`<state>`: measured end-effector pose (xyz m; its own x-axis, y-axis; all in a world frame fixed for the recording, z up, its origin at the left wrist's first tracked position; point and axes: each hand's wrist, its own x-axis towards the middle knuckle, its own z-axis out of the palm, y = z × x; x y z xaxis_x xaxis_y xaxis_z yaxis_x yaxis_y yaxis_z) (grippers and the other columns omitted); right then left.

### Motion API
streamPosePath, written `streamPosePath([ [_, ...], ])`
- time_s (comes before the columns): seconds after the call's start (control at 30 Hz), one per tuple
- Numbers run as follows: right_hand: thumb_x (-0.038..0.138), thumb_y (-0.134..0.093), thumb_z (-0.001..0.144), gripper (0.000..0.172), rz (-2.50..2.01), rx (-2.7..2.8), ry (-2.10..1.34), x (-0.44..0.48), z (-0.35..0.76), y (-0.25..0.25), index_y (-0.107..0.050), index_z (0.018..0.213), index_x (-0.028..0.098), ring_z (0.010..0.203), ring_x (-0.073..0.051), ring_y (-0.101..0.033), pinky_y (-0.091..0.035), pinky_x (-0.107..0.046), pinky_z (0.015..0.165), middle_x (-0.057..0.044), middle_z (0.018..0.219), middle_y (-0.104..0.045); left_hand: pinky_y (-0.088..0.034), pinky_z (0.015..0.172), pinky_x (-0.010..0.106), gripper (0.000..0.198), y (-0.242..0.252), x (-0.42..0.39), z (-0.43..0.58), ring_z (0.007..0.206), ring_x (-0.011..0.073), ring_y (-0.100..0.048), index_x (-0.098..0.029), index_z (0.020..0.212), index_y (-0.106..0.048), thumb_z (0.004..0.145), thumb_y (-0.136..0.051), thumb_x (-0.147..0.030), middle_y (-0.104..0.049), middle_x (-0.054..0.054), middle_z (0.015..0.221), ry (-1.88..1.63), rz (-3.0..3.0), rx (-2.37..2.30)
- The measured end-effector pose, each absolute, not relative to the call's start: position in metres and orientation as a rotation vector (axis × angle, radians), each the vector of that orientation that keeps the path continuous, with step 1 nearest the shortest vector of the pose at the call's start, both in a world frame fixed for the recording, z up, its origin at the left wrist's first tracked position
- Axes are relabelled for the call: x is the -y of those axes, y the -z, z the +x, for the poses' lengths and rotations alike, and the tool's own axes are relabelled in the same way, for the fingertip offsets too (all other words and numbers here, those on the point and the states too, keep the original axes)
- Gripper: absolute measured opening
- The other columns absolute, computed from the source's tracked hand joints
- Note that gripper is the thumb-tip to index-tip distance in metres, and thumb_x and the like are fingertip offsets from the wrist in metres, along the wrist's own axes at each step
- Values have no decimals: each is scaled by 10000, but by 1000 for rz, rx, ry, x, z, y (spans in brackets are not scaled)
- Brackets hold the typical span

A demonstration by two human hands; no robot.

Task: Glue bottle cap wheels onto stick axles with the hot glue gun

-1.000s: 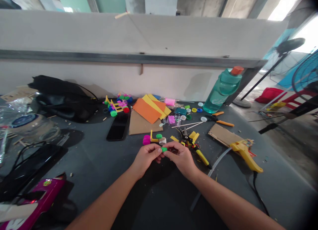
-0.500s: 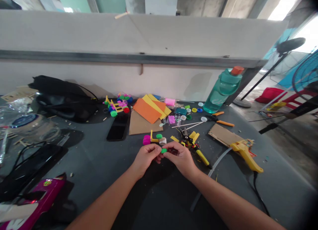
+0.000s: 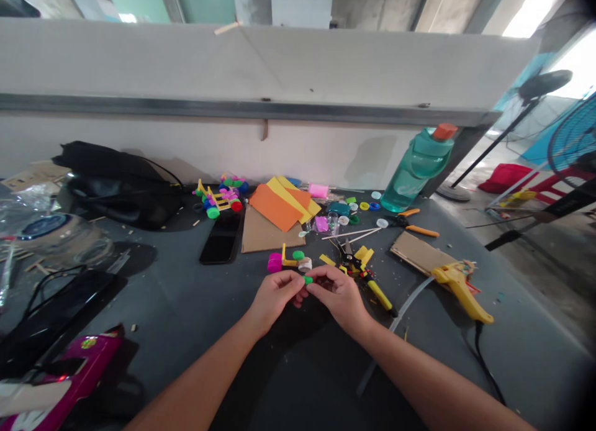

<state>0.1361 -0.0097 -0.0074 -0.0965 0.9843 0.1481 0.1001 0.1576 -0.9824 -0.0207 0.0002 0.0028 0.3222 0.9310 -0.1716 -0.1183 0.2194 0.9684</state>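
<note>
Between the fingertips of my left hand [image 3: 278,294] and my right hand [image 3: 338,292] is a small green piece of soft-looking material [image 3: 308,280], which may be modelling clay. Both hands are closed on it in a pinch, just above the table. Right behind them stands a little craft model [image 3: 290,262] with a yellow frame, a magenta wheel, a white wheel and a green top; my fingers hide part of it. Right of my right hand lie yellow-handled pliers [image 3: 375,288] among yellow scraps.
A yellow glue gun [image 3: 463,291] with a glue stick lies at right, by a cardboard piece [image 3: 416,252]. Behind are a phone [image 3: 222,237], orange sheets [image 3: 275,208], bottle caps [image 3: 364,206], another colourful model [image 3: 222,198] and a green bottle [image 3: 416,170]. A black bag [image 3: 116,186] sits left.
The green piece has turned slightly between my fingertips, and less of it shows. My hands have stayed nearly in place.
</note>
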Motion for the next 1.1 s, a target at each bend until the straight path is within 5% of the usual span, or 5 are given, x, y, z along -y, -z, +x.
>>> streamPosePath([
  [0.43,229,-634,750,229,-1093,1529,-1051,9,136,6,-661,977,234,742,-150,-596,-487,-269,652,-34,882,-634,-434,529,229,263,-5,-1,-21,536,101,-500,-129,653,-618,741,-629,-376,-553,-4,573,-898,1128,-987],
  [1.1,297,-607,756,130,-1227,1383,-1177,9,135,-2,-644,812,186,559,-117,-537,-428,-231,517,1,686,-628,-444,518,225,191,-8,2,-18,530,91,-506,-133,686,-611,688,-680,-311,-580,-9,623,-919,1146,-1042],
])
